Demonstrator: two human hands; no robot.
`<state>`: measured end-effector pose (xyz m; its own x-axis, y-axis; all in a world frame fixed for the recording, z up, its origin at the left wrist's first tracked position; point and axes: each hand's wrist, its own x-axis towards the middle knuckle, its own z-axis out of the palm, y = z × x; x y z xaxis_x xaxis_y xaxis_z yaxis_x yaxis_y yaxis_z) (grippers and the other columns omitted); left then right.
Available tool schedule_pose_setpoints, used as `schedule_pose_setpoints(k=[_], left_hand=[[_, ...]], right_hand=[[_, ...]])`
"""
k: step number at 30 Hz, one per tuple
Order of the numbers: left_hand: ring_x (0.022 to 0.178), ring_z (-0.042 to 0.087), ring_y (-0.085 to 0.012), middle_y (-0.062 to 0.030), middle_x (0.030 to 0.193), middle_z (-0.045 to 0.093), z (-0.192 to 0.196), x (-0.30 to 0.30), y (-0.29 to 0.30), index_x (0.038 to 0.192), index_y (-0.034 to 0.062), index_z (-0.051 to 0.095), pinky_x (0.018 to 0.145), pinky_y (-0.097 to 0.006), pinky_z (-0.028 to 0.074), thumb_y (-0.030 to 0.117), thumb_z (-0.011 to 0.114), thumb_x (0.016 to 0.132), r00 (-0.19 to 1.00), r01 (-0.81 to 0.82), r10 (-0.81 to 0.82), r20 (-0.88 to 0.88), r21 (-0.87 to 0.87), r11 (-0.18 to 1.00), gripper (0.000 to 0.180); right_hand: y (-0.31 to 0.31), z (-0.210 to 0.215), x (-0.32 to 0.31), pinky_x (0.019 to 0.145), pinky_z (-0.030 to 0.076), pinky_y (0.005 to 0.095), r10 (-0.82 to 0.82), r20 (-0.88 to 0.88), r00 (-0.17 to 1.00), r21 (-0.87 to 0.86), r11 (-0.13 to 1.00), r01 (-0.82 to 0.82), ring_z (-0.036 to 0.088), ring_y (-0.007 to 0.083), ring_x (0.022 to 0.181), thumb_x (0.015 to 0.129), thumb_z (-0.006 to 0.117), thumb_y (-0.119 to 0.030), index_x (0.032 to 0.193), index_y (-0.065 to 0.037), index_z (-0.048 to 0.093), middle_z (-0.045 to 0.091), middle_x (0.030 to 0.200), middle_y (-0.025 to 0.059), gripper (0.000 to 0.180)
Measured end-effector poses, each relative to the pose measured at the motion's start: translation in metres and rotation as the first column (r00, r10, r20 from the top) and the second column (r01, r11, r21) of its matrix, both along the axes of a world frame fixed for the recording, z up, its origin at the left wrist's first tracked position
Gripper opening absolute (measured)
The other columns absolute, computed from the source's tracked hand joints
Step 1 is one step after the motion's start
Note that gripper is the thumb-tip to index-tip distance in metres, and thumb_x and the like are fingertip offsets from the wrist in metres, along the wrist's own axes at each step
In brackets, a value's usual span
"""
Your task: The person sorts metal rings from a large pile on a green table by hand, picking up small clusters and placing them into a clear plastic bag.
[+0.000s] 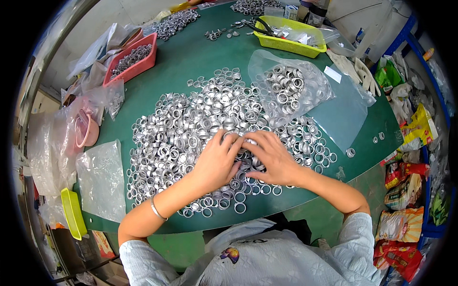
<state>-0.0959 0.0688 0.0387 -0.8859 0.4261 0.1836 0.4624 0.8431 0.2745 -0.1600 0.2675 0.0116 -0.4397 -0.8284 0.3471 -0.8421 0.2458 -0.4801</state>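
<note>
green table (pixel 191 57): both hands (pixel 217 162) half-curled, fingertips on metal rings (pixel 176 128).

We are seeing a heap of rings (pixel 200 128) lying at the middle of the table (pixel 191 57), with the left hand (pixel 215 162) and right hand (pixel 270 157) resting side by side on its near edge. A bag of rings (pixel 288 86) is lying behind and to the right. A tray (pixel 131 62) is sitting far left, a basket (pixel 288 35) far behind.
</note>
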Motion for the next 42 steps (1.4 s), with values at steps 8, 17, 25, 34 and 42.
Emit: schedule_pose_setpoints(k=[8,17,25,34,42], left_hand=[[0.119,0.042,-0.0409,-0.0214,0.118,0.047,-0.010,0.041,-0.002,0.121,-0.0066,0.044,0.099,-0.045,0.039,0.001,0.066,0.073,0.998,-0.056,0.058,-0.030,0.064,0.996,0.053],[0.119,0.044,-0.0395,-0.0184,0.120,0.048,-0.019,0.070,-0.010,0.121,0.0000,0.050,0.098,-0.048,0.039,0.001,0.066,0.073,0.997,-0.065,0.070,-0.041,0.099,0.993,0.050],[0.121,0.042,-0.0385,-0.0159,0.127,0.047,-0.003,0.016,-0.023,0.120,0.0070,0.055,0.100,-0.053,0.032,0.018,0.067,0.079,0.940,-0.256,0.248,-0.233,-0.004,0.967,0.045],[0.104,0.050,-0.0339,-0.0159,0.109,0.053,-0.024,0.003,-0.068,0.121,0.0177,0.058,0.094,-0.047,0.039,0.030,0.064,0.083,0.918,-0.356,0.360,-0.166,0.054,0.933,0.040],[0.107,0.050,-0.0356,-0.0180,0.114,0.052,-0.026,0.021,-0.085,0.109,0.0135,0.061,0.094,-0.044,0.040,0.018,0.062,0.081,0.886,-0.418,0.413,-0.209,0.021,0.908,0.029]], right_hand=[[-0.006,0.005,0.020,0.098,0.035,0.0500,0.213,-0.089,0.973,0.056,0.976,-0.209,0.041,0.0391,0.118,0.069,0.074,-0.020,0.113,-0.007,0.055,0.041,0.127,0.0180,0.050],[0.014,0.002,0.020,0.100,0.036,0.0488,0.267,-0.192,0.944,0.109,0.962,-0.250,0.045,0.0330,0.119,0.074,0.068,-0.018,0.104,-0.008,0.061,0.050,0.125,0.0110,0.032],[-0.011,0.007,-0.011,0.099,0.034,0.0498,-0.071,0.065,0.995,-0.143,0.986,0.080,0.043,0.0373,0.118,0.074,0.073,-0.018,0.119,-0.007,0.055,0.047,0.126,0.0154,0.050],[-0.031,0.013,-0.016,0.098,0.036,0.0469,0.029,-0.118,0.993,0.191,0.982,-0.006,0.039,0.0346,0.126,0.082,0.065,-0.029,0.128,-0.015,0.051,0.050,0.123,0.0126,0.050],[0.001,0.018,-0.023,0.088,0.042,0.0402,-0.198,-0.090,0.976,0.212,0.954,0.213,0.054,0.0301,0.101,0.086,0.061,-0.023,0.118,-0.009,0.055,0.056,0.107,0.0104,0.036]])
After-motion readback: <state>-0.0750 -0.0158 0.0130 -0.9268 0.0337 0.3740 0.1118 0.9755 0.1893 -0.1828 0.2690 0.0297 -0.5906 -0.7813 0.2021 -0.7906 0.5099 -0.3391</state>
